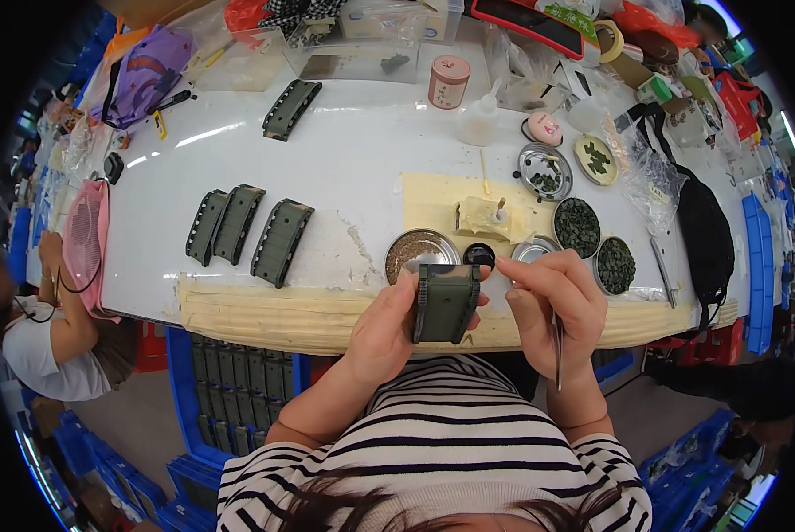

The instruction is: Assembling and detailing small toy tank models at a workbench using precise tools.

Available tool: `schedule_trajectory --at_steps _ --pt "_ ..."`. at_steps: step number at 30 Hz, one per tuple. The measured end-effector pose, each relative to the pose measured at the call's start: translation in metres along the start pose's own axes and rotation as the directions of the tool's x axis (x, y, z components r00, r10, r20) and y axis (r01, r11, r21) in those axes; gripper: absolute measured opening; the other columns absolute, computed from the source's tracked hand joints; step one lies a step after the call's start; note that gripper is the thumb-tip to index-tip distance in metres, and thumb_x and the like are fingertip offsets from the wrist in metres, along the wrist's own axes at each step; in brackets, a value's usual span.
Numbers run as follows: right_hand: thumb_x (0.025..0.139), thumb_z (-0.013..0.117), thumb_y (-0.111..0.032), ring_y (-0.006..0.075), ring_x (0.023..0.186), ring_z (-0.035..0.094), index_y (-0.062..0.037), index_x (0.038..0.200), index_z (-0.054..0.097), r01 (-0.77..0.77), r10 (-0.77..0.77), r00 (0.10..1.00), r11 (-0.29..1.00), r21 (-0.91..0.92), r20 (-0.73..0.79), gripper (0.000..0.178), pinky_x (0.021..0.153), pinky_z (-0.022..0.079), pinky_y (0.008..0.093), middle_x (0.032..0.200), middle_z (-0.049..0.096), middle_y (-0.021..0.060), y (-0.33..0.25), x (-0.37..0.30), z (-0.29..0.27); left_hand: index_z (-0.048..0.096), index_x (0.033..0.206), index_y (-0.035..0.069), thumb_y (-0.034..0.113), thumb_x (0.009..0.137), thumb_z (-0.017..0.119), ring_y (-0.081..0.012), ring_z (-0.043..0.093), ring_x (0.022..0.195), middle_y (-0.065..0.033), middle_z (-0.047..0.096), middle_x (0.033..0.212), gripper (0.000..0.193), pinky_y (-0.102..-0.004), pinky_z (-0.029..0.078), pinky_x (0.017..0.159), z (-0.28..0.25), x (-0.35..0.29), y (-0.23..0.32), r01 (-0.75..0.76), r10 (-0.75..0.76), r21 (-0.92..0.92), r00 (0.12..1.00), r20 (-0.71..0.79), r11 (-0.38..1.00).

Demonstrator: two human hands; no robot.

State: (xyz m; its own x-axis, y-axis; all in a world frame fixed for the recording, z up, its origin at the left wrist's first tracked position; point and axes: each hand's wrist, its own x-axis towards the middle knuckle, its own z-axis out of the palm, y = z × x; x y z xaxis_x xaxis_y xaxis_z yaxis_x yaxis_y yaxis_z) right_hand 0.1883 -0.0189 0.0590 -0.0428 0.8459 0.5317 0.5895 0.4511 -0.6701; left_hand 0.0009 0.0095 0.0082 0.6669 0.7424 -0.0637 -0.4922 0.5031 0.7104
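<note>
My left hand (381, 326) is wrapped round a dark green camouflage plastic housing (446, 306) with ribbed edges, held up at the table's front edge. To its right, my right hand (561, 306) is closed, with a slim metal tool (558, 353) lying across the palm and pointing down. The thumb and forefinger come close together near the housing; whether a small piece sits between them I cannot tell. Just beyond the hands are a black-topped jar (479, 255), a round tin of brown grains (419, 246) and an open metal tin (536, 249).
Similar housings (282, 241) lie to the left, another (292, 110) farther back. Dishes of small dark green pieces (577, 226) stand at right, beside metal tweezers (662, 270) and a black bag (703, 230). A blue crate of housings (238, 381) sits below the table. Someone (69, 346) is at left.
</note>
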Motion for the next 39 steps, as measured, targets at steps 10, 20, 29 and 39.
schedule_trajectory --at_steps 10,20,29,39 --pt "0.077 0.072 0.000 0.0099 0.056 0.043 -0.0030 0.099 0.072 -0.016 0.014 0.995 1.000 -0.021 -0.103 0.022 0.048 0.032 0.0220 0.074 0.054 0.0039 0.012 -0.004 -0.005 0.049 0.110 0.001 0.001 0.074 0.077 -0.0089 0.059 0.088 -0.0061 0.062 0.099 0.045 -0.0244 0.048 0.078 -0.024 -0.026 0.049 -0.019 0.310 0.630 0.882 -0.355 0.776" --pt "0.075 0.073 0.001 0.0098 0.054 0.040 -0.0048 0.100 0.071 -0.006 0.004 1.000 0.999 -0.046 -0.031 0.026 0.047 0.031 0.0228 0.073 0.052 0.0029 0.011 -0.004 0.000 0.054 0.119 -0.002 0.011 0.076 0.073 -0.0291 0.062 0.089 -0.0159 0.063 0.099 0.048 -0.0341 0.049 0.079 -0.054 -0.019 0.058 0.296 0.677 0.955 0.705 -0.211 -0.010" --pt "0.076 0.072 0.001 0.0102 0.055 0.041 -0.0049 0.100 0.071 -0.038 0.036 0.998 0.998 -0.042 -0.051 0.025 0.047 0.032 0.0233 0.073 0.053 0.0032 0.017 -0.008 -0.007 0.061 0.106 -0.002 0.022 0.079 0.076 -0.0285 0.062 0.089 -0.0147 0.065 0.096 0.039 -0.0360 0.050 0.081 -0.059 -0.016 0.099 0.274 0.679 0.906 0.734 0.020 -0.322" --pt "0.070 0.076 0.000 0.0139 0.054 0.046 -0.0046 0.099 0.071 0.020 -0.020 1.000 1.000 -0.004 0.004 0.029 0.046 0.035 0.0256 0.073 0.055 0.0052 0.003 -0.012 -0.002 0.047 0.088 0.003 0.024 0.078 0.074 -0.0315 0.056 0.071 -0.0132 0.059 0.079 0.036 -0.0391 0.044 0.067 -0.157 0.097 0.175 0.342 0.501 0.812 0.862 -0.071 -0.473"
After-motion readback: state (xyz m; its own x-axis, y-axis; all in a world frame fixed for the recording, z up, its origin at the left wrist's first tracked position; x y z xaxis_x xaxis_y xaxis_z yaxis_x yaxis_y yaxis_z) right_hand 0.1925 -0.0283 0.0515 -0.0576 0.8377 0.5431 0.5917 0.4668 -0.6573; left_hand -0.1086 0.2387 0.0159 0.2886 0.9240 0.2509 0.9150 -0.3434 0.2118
